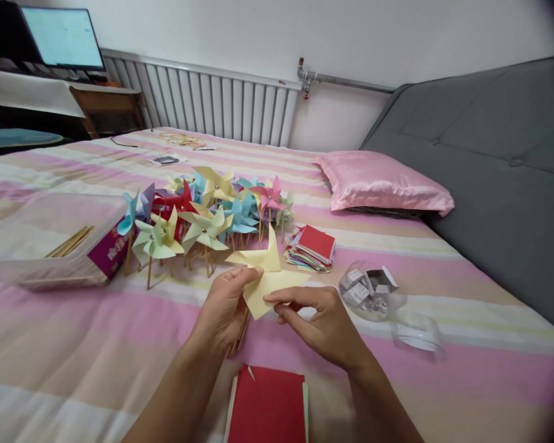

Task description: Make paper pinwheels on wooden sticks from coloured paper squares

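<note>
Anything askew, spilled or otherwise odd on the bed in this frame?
Nothing is spilled or damaged. The clear jar of small boxes lies on its side, mouth toward its loose lid; contents stay inside. The finished pinwheels lean in a loose heap. Both hands, left and right, hold a yellow paper piece.

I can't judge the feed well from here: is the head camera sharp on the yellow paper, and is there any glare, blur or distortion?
Head view: even, soft light with no hard shadows; the yellow paper between the left hand and right hand is fairly sharp; the clear container is glary and smeared; the box of sticks at left looks blurred; corners darken and edges bend from the wide lens.
</note>
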Demonstrator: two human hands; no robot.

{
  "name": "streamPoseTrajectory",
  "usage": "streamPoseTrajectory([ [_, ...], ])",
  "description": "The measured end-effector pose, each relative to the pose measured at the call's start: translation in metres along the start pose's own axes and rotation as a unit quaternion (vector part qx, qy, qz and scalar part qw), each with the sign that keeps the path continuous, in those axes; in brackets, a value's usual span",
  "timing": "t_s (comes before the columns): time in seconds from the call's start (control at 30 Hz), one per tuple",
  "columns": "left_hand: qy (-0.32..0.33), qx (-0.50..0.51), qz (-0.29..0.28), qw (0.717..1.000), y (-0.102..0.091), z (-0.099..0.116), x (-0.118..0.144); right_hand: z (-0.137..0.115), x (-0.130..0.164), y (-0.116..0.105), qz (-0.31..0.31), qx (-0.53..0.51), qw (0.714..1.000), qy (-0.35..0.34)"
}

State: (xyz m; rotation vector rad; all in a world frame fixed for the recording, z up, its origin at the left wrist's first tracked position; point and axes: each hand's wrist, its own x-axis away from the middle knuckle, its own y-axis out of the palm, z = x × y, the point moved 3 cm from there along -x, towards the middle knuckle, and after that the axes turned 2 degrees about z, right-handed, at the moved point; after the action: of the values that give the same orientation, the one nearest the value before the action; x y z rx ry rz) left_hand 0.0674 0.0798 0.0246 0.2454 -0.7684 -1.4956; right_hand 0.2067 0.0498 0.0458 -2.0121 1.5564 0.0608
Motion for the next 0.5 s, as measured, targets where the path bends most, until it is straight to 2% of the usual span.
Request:
streamPoseTrajectory([
  [0.23, 0.009, -0.026, 0.013, 1.0, 0.0076, 0.0016, 0.007, 0.0027, -0.0025, 0.001, 0.036, 0.002, 0.999, -0.009],
  [0.37, 0.012, -0.027, 0.026, 0.999, 0.0104, 0.0018, 0.0097, 0.0055, -0.0032, 0.0022, 0.057, -0.049, 0.997, 0.022],
  [0.5, 0.056, -0.047, 0.056, 0.996, 0.0086, 0.0004, 0.0088, 0.0093, -0.0041, 0.0047, 0.084, -0.117, 0.987, 0.066],
])
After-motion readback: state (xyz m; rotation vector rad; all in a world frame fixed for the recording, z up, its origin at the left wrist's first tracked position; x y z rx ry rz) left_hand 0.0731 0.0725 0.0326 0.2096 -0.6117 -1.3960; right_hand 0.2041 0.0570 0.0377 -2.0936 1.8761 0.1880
